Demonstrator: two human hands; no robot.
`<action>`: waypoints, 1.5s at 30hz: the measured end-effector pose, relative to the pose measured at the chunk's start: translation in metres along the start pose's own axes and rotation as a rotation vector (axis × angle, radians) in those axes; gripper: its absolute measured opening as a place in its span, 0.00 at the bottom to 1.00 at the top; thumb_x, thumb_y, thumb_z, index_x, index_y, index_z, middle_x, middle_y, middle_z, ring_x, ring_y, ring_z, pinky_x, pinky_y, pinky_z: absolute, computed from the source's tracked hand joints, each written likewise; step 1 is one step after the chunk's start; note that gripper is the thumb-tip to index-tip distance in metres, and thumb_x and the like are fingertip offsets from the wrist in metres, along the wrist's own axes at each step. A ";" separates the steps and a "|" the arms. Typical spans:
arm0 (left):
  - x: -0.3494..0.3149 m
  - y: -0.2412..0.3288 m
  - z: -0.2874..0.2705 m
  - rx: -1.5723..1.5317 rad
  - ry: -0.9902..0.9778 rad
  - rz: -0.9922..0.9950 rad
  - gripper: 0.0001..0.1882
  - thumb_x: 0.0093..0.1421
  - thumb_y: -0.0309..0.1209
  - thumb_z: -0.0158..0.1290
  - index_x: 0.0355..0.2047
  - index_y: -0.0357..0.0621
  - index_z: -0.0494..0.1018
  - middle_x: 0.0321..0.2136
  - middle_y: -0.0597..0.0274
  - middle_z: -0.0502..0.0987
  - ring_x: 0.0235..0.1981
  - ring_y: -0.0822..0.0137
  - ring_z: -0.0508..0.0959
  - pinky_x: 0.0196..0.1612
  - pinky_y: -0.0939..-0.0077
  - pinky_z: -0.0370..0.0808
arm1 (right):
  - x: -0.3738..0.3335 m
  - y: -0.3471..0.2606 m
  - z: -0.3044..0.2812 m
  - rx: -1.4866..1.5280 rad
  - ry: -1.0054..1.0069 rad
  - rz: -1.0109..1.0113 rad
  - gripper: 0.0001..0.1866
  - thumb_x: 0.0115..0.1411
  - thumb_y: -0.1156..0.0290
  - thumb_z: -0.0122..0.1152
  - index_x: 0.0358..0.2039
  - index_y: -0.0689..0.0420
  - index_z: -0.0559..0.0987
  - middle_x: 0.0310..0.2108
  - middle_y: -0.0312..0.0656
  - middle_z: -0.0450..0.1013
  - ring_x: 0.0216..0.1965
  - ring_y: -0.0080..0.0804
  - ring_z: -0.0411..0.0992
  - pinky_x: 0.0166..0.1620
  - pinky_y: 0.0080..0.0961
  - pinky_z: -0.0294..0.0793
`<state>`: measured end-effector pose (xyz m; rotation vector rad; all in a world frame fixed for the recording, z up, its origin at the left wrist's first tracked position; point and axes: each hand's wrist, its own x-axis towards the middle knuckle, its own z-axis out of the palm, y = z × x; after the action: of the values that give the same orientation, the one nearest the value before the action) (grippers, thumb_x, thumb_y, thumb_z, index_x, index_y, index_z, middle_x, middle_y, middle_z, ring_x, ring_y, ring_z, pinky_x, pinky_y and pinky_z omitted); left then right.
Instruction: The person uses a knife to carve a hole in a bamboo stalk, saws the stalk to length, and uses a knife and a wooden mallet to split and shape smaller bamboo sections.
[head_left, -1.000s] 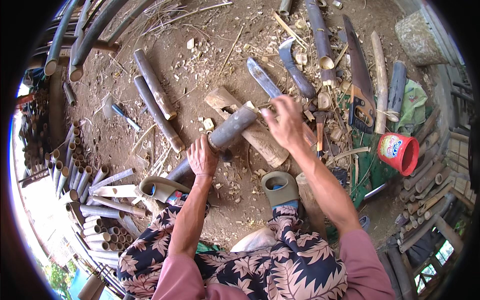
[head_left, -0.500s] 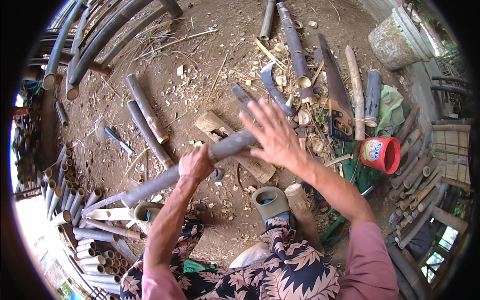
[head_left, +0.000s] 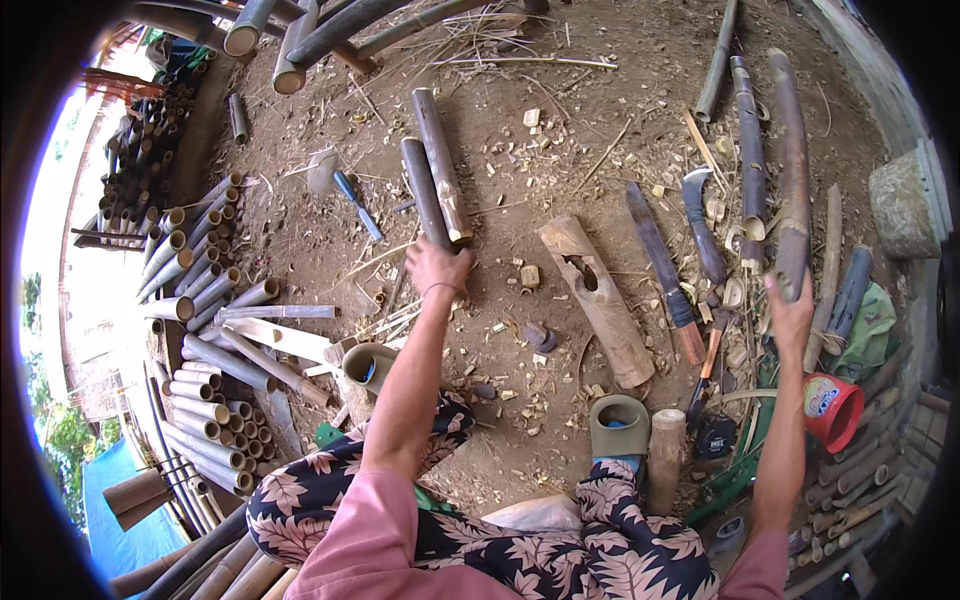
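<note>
My left hand (head_left: 438,268) is closed round the near end of a dark bamboo piece (head_left: 422,190) lying on the ground. A second bamboo piece (head_left: 440,160) lies right against it, its cut end beside my thumb. Off to the right, my right hand (head_left: 791,318) grips the near end of a longer dark bamboo length (head_left: 790,160), which points away from me. The undersides of both grips are hidden. Between my hands, a hollowed wooden block (head_left: 598,300) rests on the dirt, with a long-bladed knife (head_left: 660,260) and a curved sickle (head_left: 703,225) to its right.
Bamboo tubes (head_left: 210,400) are stacked at the left. A blue-handled tool (head_left: 358,205) lies beyond my left hand. A red bucket (head_left: 833,412), a pale bucket (head_left: 905,205) and a green bag (head_left: 868,335) stand or lie right. A wooden post (head_left: 666,460) is beside my right shoe (head_left: 618,430).
My left hand has left the long bamboo and moved to the shorter pieces. My right hand, open before, now holds the long bamboo over at the right. The view has swung left.
</note>
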<state>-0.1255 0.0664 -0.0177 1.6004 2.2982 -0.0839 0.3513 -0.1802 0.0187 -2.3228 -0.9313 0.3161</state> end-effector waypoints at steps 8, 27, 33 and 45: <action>0.041 -0.032 0.024 0.109 0.366 0.209 0.39 0.53 0.31 0.54 0.62 0.32 0.51 0.53 0.41 0.62 0.57 0.45 0.65 0.58 0.55 0.66 | 0.041 0.015 0.028 -0.591 0.273 -0.149 0.38 0.58 0.50 0.65 0.60 0.64 0.67 0.50 0.56 0.72 0.52 0.53 0.69 0.58 0.42 0.65; -0.047 -0.045 -0.008 -0.606 -0.951 0.531 0.42 0.39 0.29 0.53 0.60 0.30 0.65 0.48 0.51 0.76 0.51 0.60 0.76 0.58 0.68 0.69 | -0.116 -0.031 0.079 -0.122 0.070 -0.191 0.31 0.50 0.68 0.69 0.54 0.61 0.71 0.51 0.52 0.67 0.54 0.47 0.65 0.60 0.45 0.63; -0.005 -0.082 0.003 0.202 -0.986 0.682 0.39 0.46 0.32 0.58 0.60 0.33 0.66 0.53 0.46 0.76 0.54 0.55 0.76 0.61 0.67 0.68 | -0.072 0.113 -0.002 -0.432 -0.025 -0.147 0.39 0.48 0.78 0.65 0.62 0.62 0.63 0.52 0.57 0.66 0.56 0.57 0.63 0.60 0.45 0.63; -0.119 0.043 0.087 0.184 -0.061 0.725 0.32 0.46 0.35 0.64 0.50 0.41 0.64 0.46 0.50 0.71 0.53 0.51 0.71 0.58 0.50 0.64 | -0.055 0.085 -0.048 0.067 0.408 -0.361 0.27 0.61 0.81 0.55 0.62 0.61 0.66 0.49 0.45 0.73 0.43 0.34 0.74 0.47 0.28 0.74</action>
<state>-0.0277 -0.0460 -0.0571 2.3803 1.5742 -0.1651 0.3776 -0.2878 0.0034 -1.9994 -1.0796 -0.2627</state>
